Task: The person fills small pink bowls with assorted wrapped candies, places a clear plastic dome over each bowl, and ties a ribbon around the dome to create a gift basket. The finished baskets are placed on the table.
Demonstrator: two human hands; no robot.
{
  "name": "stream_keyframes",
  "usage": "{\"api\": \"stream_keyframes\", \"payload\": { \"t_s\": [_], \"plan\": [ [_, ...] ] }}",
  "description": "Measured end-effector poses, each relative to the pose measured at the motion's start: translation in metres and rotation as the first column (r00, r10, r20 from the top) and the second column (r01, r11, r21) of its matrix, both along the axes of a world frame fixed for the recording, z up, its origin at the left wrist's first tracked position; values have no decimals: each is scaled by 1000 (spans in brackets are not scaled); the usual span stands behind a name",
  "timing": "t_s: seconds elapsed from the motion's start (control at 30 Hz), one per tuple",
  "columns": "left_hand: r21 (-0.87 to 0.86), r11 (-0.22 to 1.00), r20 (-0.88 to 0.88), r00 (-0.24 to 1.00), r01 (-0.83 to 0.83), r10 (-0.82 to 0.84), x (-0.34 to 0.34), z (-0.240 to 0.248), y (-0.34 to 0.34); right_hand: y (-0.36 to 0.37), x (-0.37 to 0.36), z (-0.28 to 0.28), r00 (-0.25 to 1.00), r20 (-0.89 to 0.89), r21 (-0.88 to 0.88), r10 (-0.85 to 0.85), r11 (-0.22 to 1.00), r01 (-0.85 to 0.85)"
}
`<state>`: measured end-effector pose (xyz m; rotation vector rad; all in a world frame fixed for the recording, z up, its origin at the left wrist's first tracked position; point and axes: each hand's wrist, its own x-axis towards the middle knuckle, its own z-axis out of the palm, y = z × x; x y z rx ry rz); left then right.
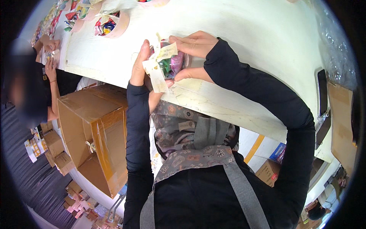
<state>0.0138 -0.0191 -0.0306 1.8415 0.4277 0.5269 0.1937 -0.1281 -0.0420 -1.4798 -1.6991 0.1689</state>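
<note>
Between my two hands, near the table's front edge, is a small round tub (176, 64) with colourful wrapped pieces inside, purple, green and red. A cream printed ribbon (154, 72) is tied over it, one tail hanging toward me. My left hand (141, 65) is closed round the tub's left and near side, thumb up and fingers partly hidden beneath. From the right my right hand (196, 47) grips the tub's rim, fingers at the far side and thumb at the near side.
Pink round tubs (121, 26) with similar contents and ribbons stand at the table's far left. A co-worker's hands (50, 57) are at the left. An open cardboard box (95, 110) stands below the table edge. On the right lie a phone (322, 91) and clear plastic wrap (335, 45).
</note>
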Motion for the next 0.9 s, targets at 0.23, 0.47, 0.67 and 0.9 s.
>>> {"api": "stream_keyframes", "payload": {
  "t_s": [0.23,0.47,0.67,0.9],
  "plan": [
    [186,982,20,999,30,-35,-5,-4,11,1,10,18,968,-247,-246,34,964,-97],
    [116,993,77,997,-25,16,3,-11,3,10,0,10,996,-16,6,91,996,-91],
    [514,836,107,981,-194,161,-1,-8,-20,16,11,8,977,-33,-197,211,957,-214],
    [406,907,-128,976,-110,176,-9,4,-24,19,12,20,973,108,-313,206,936,-163]
  ]
}}
